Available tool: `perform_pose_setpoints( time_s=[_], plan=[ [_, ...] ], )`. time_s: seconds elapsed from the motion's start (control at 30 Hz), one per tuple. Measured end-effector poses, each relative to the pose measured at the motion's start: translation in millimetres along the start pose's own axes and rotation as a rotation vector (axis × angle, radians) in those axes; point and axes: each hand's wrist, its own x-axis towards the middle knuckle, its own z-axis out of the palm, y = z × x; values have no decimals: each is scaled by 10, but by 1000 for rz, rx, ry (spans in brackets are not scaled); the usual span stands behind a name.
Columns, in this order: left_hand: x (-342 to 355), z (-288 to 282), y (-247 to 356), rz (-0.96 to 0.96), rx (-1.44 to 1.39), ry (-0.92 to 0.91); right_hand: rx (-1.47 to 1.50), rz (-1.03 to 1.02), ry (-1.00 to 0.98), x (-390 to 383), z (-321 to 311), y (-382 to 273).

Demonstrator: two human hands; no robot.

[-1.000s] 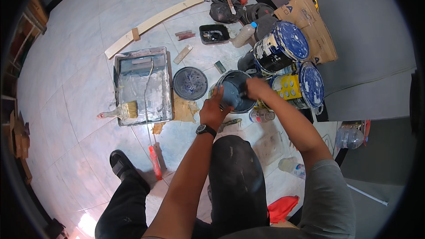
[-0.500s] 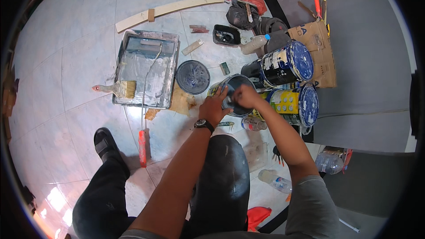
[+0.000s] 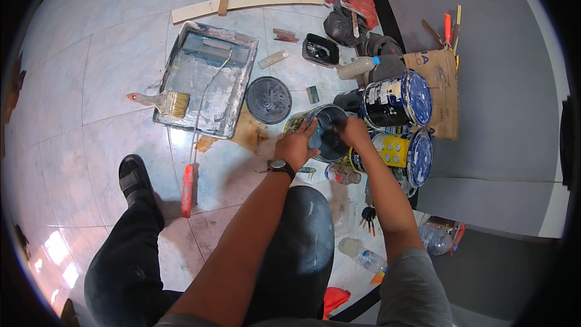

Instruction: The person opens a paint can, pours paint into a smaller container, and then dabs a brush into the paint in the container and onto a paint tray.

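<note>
While both hands grip the open paint can (image 3: 325, 133), left hand (image 3: 296, 144) on its rim, right hand (image 3: 356, 133) opposite, stacked blue-lidded cans (image 3: 399, 100) crowd right. Its lid (image 3: 269, 99) and the paint tray (image 3: 206, 77) lie left.

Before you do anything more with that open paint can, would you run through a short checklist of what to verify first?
1. Left hand on the open paint can: it grips the near rim. Ok.
2. Right hand on the can: it rests at the right rim; what it holds, if anything, cannot tell.
3. Can upright on the floor: the opening faces up. Ok.
4. Round dark lid out of the way: it lies flat on the tiles beside the can. Ok.
5. Roller tray and paintbrush near: both lie left of the can. Ok.
6. Room around the can: other cans crowd its right side. Not ok.
</note>
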Motion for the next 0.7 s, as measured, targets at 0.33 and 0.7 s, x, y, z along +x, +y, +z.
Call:
perform_pose_setpoints(
  time_s=[0.33,0.7],
  plan=[
    [-14,-44,-1,-27,42,-40,45,-90,-79,-59,-1,-40],
    [-42,-60,-26,8,39,25,-46,16,-130,-8,144,-75]
  ],
)
